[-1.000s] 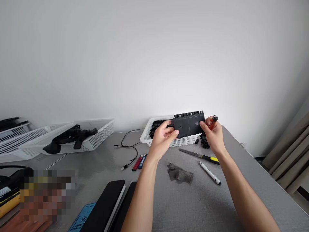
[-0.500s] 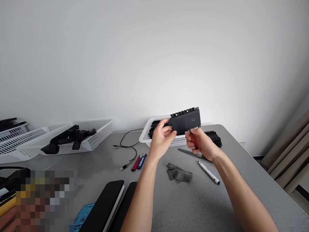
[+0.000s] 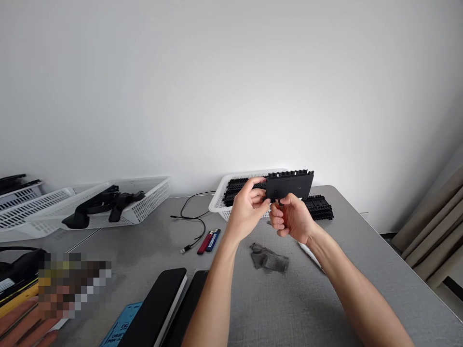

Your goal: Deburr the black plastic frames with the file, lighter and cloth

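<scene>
My left hand (image 3: pixel 249 208) grips the left end of a flat black plastic panel (image 3: pixel 289 187) with a toothed top edge, raised in front of a white basket (image 3: pixel 219 204). Fingers curled, my right hand (image 3: pixel 293 218) is just below the panel, its thumb at the lower edge. A small dark thing shows in that fist, but its kind is hidden. Similar black toothed panels (image 3: pixel 238 185) lie in the basket. More black panels (image 3: pixel 319 207) are stacked on the table to the right of my right hand.
A grey cloth (image 3: pixel 269 258) and a partly covered white marker (image 3: pixel 310 255) lie on the table. Leftward are a black cable (image 3: pixel 195 220), red (image 3: pixel 205 243) and blue (image 3: pixel 213 240) small packs, a black phone-like slab (image 3: pixel 155 303), and a white basket (image 3: pixel 150 202) with black parts.
The panel has moved right and slightly down, and tilted. My left hand went right with it; my right hand shifted slightly left, now covering more of the marker.
</scene>
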A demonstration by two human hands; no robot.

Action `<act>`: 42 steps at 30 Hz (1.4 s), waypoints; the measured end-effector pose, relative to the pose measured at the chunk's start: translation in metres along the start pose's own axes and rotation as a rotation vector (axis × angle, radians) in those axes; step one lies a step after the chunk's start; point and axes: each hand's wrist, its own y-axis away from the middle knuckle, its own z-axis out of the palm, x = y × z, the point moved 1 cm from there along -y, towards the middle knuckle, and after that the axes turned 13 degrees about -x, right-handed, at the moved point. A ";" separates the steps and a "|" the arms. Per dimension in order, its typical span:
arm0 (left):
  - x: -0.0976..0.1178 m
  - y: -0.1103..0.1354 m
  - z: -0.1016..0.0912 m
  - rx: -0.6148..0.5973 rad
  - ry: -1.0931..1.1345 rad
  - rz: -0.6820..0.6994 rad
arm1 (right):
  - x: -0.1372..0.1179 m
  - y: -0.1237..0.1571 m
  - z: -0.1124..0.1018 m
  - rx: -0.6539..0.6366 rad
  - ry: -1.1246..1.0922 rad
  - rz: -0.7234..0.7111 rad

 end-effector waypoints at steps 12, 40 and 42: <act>-0.001 0.002 0.000 0.012 0.014 0.020 | -0.001 0.002 0.001 -0.045 -0.036 0.000; -0.006 0.001 -0.014 0.093 0.147 0.021 | -0.020 0.019 -0.021 0.145 0.081 -0.065; -0.005 0.001 -0.013 0.094 0.150 0.020 | -0.020 0.019 -0.021 0.128 0.089 -0.062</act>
